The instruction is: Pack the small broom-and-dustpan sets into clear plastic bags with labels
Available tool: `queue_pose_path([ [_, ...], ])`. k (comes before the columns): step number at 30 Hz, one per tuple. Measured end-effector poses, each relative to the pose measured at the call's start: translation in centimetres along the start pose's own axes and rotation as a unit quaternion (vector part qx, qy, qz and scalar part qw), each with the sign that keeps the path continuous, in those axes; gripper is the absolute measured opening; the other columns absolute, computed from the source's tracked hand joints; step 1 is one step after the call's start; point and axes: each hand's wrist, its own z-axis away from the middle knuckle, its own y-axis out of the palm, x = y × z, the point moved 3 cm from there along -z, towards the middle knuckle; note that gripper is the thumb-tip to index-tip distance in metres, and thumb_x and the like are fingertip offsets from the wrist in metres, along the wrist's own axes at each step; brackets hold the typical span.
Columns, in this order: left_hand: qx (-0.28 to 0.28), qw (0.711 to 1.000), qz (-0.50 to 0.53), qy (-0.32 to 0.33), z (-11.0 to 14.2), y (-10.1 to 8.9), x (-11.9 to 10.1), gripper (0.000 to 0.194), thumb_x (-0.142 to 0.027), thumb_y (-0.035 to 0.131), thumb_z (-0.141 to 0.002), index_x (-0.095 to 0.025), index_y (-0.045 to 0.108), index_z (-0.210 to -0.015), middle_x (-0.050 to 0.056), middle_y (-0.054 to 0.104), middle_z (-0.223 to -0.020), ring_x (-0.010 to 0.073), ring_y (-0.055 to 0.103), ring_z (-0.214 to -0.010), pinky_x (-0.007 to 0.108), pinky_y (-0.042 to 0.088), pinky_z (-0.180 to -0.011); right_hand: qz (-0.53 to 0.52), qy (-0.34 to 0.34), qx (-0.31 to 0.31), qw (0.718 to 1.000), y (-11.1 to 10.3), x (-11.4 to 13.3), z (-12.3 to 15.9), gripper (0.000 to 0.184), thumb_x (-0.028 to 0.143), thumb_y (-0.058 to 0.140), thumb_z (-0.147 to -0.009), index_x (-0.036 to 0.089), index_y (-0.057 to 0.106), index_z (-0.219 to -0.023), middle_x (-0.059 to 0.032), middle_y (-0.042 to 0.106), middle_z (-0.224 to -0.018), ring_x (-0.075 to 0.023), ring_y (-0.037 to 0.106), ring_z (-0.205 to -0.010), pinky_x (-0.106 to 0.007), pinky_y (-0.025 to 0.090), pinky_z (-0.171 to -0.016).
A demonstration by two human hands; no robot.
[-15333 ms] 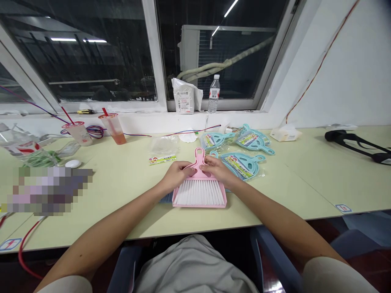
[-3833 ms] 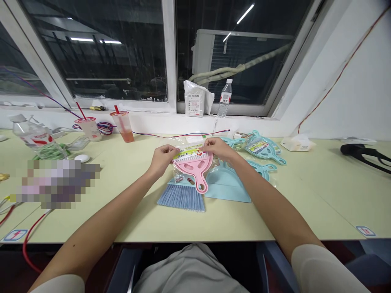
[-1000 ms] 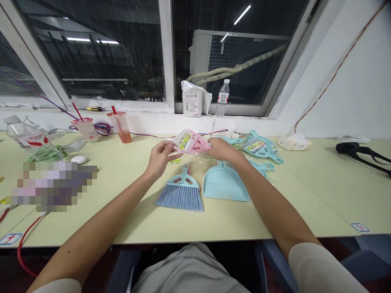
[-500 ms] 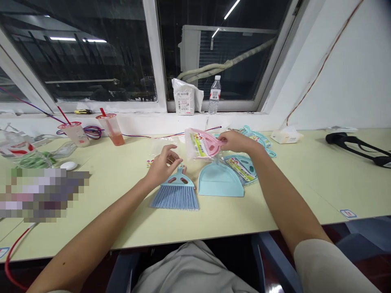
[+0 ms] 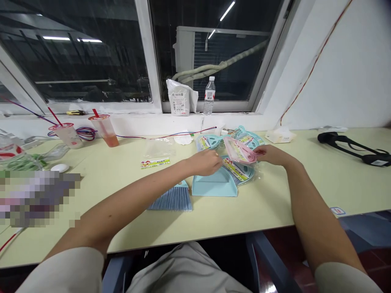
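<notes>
Chair (image 5: 265, 260): two blue-grey armrests frame a seated person in grey
Surface (image 5: 262, 211): pale yellow-green, it stretches along a white windowed wall
Brush (image 5: 175, 199): one, blue-bristled and loose, its upper part hidden by the left forearm
Dustpan (image 5: 214, 187): one, light blue, unwrapped, lying to the right of the brush
Left hand (image 5: 205, 162): fingers curled in at the dustpan's far end; whether they hold anything cannot be told
Right hand (image 5: 270, 154): fingers closed on the handle end of the pink bagged set (image 5: 238, 149), the only pink one seen, held over the blue bagged sets (image 5: 240, 171)
Blue bagged sets: at least three, bunched and overlapping behind the dustpan
Clear bag (image 5: 160, 148): one, flat on the surface, with a yellow printed label
Cups (image 5: 110, 134): two with red straws, well to the left
Sill (image 5: 230, 118): one upright water bottle (image 5: 209, 97) beside one white package (image 5: 180, 99)
Windows (image 5: 97, 73): dark panes in white frames
</notes>
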Motion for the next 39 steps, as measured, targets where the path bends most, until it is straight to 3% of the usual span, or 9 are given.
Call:
queue_pose_path([
  [4,0.056,0.998,-0.022,-0.037,-3.7,3.1,-0.3,0.048,-0.035,0.03,-0.106,-0.015,0.073,-0.096,0.014,0.073,-0.092,0.0269,0.069,-0.09,0.042,0.051,-0.085,-0.014,0.008,0.021,1.0,1.4,-0.9,-0.6,0.039,0.043,0.068,-0.071,0.021,0.074,-0.103,-0.0059,0.076,-0.105,-0.028,0.068,-0.096,-0.034,0.052,-0.081],
  [10,0.03,0.997,0.028,-0.071,-2.5,5.4,0.7,0.053,-0.039,0.026,-0.107,-0.016,0.073,-0.101,0.014,0.07,-0.099,0.0251,0.067,-0.095,0.039,0.05,-0.088,-0.002,-0.008,0.037,0.999,1.8,-0.6,-0.8,0.038,0.042,0.069,-0.072,0.02,0.074,-0.102,-0.007,0.075,-0.109,-0.0282,0.066,-0.097,-0.035,0.051,-0.081],
  [17,0.021,0.99,0.098,-0.096,-1.5,6.1,1.5,0.037,-0.038,0.032,-0.105,-0.017,0.062,-0.11,0.013,0.067,-0.109,0.0252,0.064,-0.099,0.038,0.05,-0.089,0.021,-0.008,0.07,0.997,1.7,0.4,0.9,0.025,0.039,0.066,-0.071,0.023,0.071,-0.09,-0.0042,0.074,-0.096,-0.0256,0.063,-0.088,-0.033,0.047,-0.074],
  [23,0.056,0.986,0.104,-0.117,-1.5,6.5,1.7,0.035,-0.037,0.032,-0.103,-0.019,0.061,-0.108,0.013,0.068,-0.106,0.0273,0.066,-0.098,0.038,0.051,-0.081,0.012,-0.01,0.048,0.999,1.3,0.6,2.1,0.027,0.038,0.07,-0.066,0.024,0.071,-0.089,-0.0034,0.072,-0.09,-0.0255,0.062,-0.085,-0.033,0.048,-0.073],
  [29,0.038,0.977,0.144,-0.152,-2.8,6.8,2.9,0.039,-0.018,0.042,-0.094,-0.021,0.062,-0.127,0.011,0.073,-0.111,0.0251,0.068,-0.1,0.034,0.052,-0.084,-0.006,-0.007,0.046,0.999,1.4,0.2,1.7,0.026,0.036,0.068,-0.068,0.024,0.072,-0.091,-0.002,0.073,-0.093,-0.0251,0.062,-0.086,-0.033,0.048,-0.073],
  [35,0.084,0.964,0.205,-0.148,-4.4,7.6,4.1,0.024,-0.015,0.058,-0.085,-0.02,0.078,-0.098,0.006,0.078,-0.102,0.0211,0.07,-0.093,0.028,0.053,-0.082,-0.059,-0.026,0.067,0.996,1.6,-0.4,1.6,0.033,0.035,0.067,-0.071,0.023,0.073,-0.1,-0.003,0.074,-0.102,-0.0256,0.063,-0.093,-0.034,0.049,-0.079],
  [39,0.048,0.967,0.219,-0.124,-5.2,8.0,3.8,0.021,-0.016,0.062,-0.084,-0.019,0.078,-0.097,0.008,0.078,-0.103,0.0228,0.07,-0.094,0.032,0.054,-0.086,-0.072,-0.026,0.073,0.994,1.8,-0.2,1.7,0.033,0.036,0.07,-0.069,0.024,0.074,-0.1,-0.0032,0.074,-0.102,-0.0265,0.064,-0.093,-0.034,0.05,-0.079],
])
